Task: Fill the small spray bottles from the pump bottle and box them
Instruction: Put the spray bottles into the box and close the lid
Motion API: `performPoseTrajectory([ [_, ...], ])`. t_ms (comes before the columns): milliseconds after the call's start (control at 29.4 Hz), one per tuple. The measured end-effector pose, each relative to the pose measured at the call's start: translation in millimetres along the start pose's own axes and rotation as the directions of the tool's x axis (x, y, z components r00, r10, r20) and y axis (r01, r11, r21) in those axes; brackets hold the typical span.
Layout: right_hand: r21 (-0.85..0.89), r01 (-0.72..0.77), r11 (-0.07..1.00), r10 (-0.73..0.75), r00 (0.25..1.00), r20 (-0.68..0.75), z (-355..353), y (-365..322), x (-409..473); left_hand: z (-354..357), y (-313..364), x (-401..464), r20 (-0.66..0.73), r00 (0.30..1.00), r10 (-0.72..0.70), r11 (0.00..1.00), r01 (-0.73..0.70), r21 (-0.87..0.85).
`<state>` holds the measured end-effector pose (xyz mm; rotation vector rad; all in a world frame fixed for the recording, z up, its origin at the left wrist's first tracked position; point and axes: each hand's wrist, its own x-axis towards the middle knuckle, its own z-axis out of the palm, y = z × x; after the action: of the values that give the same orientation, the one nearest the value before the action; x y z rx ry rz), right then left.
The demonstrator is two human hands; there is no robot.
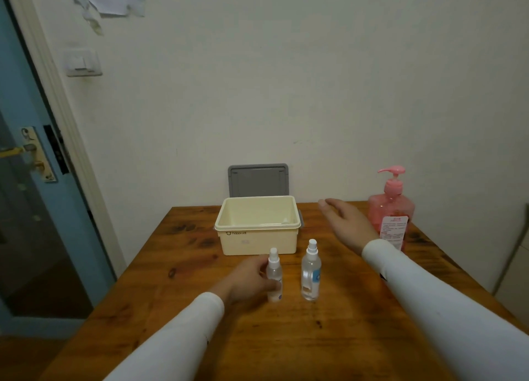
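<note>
Head view: L spray bottle (274, 275) upright on table (357, 323), gripped by left hand (252, 277). R spray bottle (310, 270) just beside, upright, untouched. Cream box (257, 226) behind, lid off. Right hand (347, 223) fingers straight, empty, near pink pump bottle (392, 209).

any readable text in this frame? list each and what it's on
"happy.vdl" or similar, with a small logo, on the front of the cream box; last letters uncertain.
White label with red print on the pink pump bottle: too small to read.
Blue label on the right spray bottle: unreadable.
</note>
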<state>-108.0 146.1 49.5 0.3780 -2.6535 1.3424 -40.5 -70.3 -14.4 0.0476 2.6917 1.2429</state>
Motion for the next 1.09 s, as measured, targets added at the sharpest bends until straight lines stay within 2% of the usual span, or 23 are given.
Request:
performPoseTrajectory([
  [238,0.009,-0.013,1.000,0.013,1.000,-0.003,1.0,2.6,3.3,-20.6,11.7,-1.1,-0.057,0.996,0.075,0.997,-0.075,-0.012],
  [408,0.004,-0.013,1.000,0.013,1.000,-0.008,3.8,5.1,14.1,-56.7,35.8,12.8,-0.151,0.982,0.110,0.992,-0.117,-0.038],
  [647,0.000,-0.026,1.000,0.026,1.000,0.005,12.9,12.8,37.0,-92.9,56.5,64.3,-0.305,0.950,0.066,0.992,-0.096,-0.085],
  [749,-0.001,-0.038,0.999,0.038,0.999,0.009,16.9,20.1,53.4,-94.4,56.2,96.7,-0.304,0.952,0.030,0.992,-0.066,-0.109],
  [1021,-0.054,-0.056,0.997,0.058,0.998,0.034,29.1,47.2,85.3,-68.8,30.9,168.6,-0.240,0.962,-0.130,0.990,0.139,0.022],
  [1089,-0.063,-0.067,0.996,0.070,0.996,0.046,33.2,53.0,93.5,-63.0,24.0,181.9,-0.224,0.961,-0.164,0.977,0.189,0.098],
])
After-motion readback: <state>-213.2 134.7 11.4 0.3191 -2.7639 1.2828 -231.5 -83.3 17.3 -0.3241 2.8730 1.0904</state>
